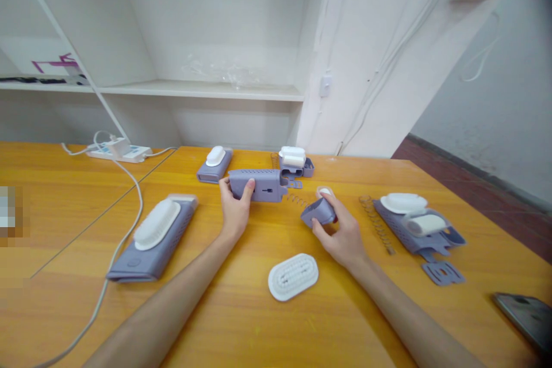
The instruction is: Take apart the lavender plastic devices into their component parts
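My left hand (236,205) grips a purple-grey plastic housing (263,185) with rows of small holes along its top and a slot in its side. Its open end faces right. In my right hand (340,229) is a smaller purple-grey end piece (319,213), held between thumb and fingers, with a white part (325,191) by the fingertips. The two pieces are apart. A thin coiled spring (297,200) shows between them; where its ends sit I cannot tell. On the table in front lies a white oval bristled pad (293,277).
Purple-grey units with white oval pads lie at left (157,224) and back (215,162). Loose part sets lie at back (293,156) and right (405,204), with a spring (377,224) and flat plate (443,273). A power strip (121,152), white cable (138,207) and phone (526,319) are near the sides.
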`<state>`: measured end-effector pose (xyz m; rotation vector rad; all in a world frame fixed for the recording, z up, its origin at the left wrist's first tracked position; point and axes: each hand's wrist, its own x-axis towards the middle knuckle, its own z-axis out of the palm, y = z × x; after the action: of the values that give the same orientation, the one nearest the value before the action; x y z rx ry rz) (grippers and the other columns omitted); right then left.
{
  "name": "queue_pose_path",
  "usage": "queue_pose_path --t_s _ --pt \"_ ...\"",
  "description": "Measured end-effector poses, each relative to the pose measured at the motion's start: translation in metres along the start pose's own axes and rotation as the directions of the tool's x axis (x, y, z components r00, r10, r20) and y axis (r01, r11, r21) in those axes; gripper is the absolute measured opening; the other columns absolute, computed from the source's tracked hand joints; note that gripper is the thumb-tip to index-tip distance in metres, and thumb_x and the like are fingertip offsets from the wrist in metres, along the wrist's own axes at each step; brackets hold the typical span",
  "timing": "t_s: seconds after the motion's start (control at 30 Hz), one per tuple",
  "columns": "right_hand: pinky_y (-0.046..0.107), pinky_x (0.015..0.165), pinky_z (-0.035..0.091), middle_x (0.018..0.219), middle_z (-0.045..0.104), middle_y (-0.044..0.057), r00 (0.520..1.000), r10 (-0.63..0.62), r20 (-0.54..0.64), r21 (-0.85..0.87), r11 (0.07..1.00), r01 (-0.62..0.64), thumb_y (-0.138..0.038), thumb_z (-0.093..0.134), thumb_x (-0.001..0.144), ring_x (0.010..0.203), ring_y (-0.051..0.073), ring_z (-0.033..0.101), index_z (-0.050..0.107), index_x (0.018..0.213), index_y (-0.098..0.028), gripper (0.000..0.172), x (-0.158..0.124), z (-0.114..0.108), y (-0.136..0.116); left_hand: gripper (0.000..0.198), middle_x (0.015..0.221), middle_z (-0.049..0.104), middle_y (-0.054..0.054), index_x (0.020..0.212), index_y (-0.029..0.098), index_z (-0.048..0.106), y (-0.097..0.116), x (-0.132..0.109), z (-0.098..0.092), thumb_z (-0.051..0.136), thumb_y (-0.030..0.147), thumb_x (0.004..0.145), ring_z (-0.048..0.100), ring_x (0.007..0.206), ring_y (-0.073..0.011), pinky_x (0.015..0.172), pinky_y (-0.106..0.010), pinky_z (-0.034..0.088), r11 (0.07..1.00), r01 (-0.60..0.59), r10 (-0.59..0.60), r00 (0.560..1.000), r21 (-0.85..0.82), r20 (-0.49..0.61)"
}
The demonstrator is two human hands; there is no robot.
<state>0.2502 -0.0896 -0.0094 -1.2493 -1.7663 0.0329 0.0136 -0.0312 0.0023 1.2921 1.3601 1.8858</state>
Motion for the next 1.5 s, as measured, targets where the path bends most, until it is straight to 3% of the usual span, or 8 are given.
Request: queue_pose_path --t_s 0.17,0.47,0.63,0.83,0.97,1.1,1.37,1.5 --pt "0.039 0.087 0.050 0.114 0.060 0.010 0.964 0.123 -0.237 -0.008 0.992 -0.128 -0.031 0.062 0.075 0.100 0.024 0.059 0.048 0.122 -0.018 0.051 0.003 -0.001 -0.004 0.041 0.098 0.054 -0.002 0.101 0.021 0.041 -0.004 0.005 -0.003 0.059 0.051 0.079 0.055 0.090 -0.0143 0.081 -0.025 0.044 1.000 0.008 -0.006 0.980 0.010 -0.200" --pt "0.036 0.079 0.050 0.106 0.056 0.009 0.874 0.338 -0.350 0.206 0.938 -0.280 -0.034 0.066 0.074 0.091 0.022 0.058 0.045 0.120 -0.018 0.053 0.006 -0.001 0.008 0.039 0.090 0.055 -0.001 0.098 0.020 0.043 -0.009 0.008 -0.006 0.051 0.056 0.083 0.055 0.083 -0.0132 0.076 -0.025 0.045 1.000 0.017 -0.012 0.975 0.022 -0.223" --pt "0.037 0.084 0.049 0.107 0.052 0.009 0.821 0.412 -0.394 0.348 0.894 -0.281 -0.034 0.065 0.076 0.096 0.021 0.057 0.039 0.120 -0.019 0.053 0.009 -0.001 0.013 0.040 0.084 0.058 0.000 0.093 0.019 0.048 -0.002 0.003 -0.004 0.059 0.055 0.078 0.057 0.077 -0.0139 0.071 -0.025 0.045 0.995 0.043 -0.039 0.998 0.086 -0.047" --pt "0.036 0.083 0.049 0.105 0.051 0.008 0.835 0.396 -0.382 0.371 0.893 -0.253 -0.035 0.067 0.075 0.094 0.020 0.058 0.036 0.116 -0.020 0.053 0.008 0.002 0.010 0.055 0.071 0.060 0.003 0.108 0.021 0.046 0.002 -0.009 -0.001 0.067 0.054 0.070 0.058 0.062 -0.0145 0.058 -0.024 0.042 0.971 0.016 -0.059 0.983 0.239 0.176" --pt "0.032 0.074 0.051 0.101 0.052 0.006 0.857 0.369 -0.360 0.391 0.894 -0.221 -0.033 0.070 0.073 0.087 0.018 0.061 0.035 0.111 -0.022 0.053 0.007 0.005 0.002 0.058 0.069 0.061 0.002 0.115 0.023 0.046 -0.003 -0.009 -0.002 0.064 0.058 0.072 0.059 0.062 -0.0173 0.058 -0.026 0.041 0.929 -0.025 -0.052 0.979 0.370 0.198" --pt "0.030 0.068 0.052 0.098 0.053 0.005 0.864 0.367 -0.346 0.401 0.890 -0.217 -0.034 0.072 0.071 0.083 0.018 0.062 0.035 0.108 -0.022 0.053 0.005 0.007 -0.002 0.053 0.083 0.065 -0.005 0.111 0.024 0.051 -0.004 -0.007 -0.003 0.057 0.062 0.074 0.063 0.075 -0.0243 0.066 -0.032 0.043 0.850 -0.045 -0.056 0.983 0.524 0.175" --pt "0.034 0.078 0.052 0.103 0.058 0.009 0.864 0.372 -0.341 0.423 0.881 -0.212 -0.033 0.074 0.071 0.091 0.020 0.063 0.036 0.117 -0.020 0.061 0.004 0.009 0.002 0.047 0.090 0.064 -0.012 0.101 0.018 0.057 -0.007 -0.006 0.001 0.044 0.060 0.083 0.059 0.088 -0.0289 0.079 -0.041 0.044 0.762 -0.141 -0.033 0.967 0.632 0.254" --pt "0.038 0.086 0.051 0.115 0.058 0.012 0.884 0.319 -0.343 0.297 0.929 -0.221 -0.034 0.071 0.073 0.101 0.023 0.060 0.044 0.123 -0.018 0.059 0.003 0.007 0.005 0.046 0.094 0.064 -0.013 0.103 0.017 0.056 -0.009 -0.005 0.002 0.044 0.057 0.084 0.059 0.091 -0.0298 0.080 -0.043 0.043 0.746 -0.160 -0.012 0.967 0.646 0.253"
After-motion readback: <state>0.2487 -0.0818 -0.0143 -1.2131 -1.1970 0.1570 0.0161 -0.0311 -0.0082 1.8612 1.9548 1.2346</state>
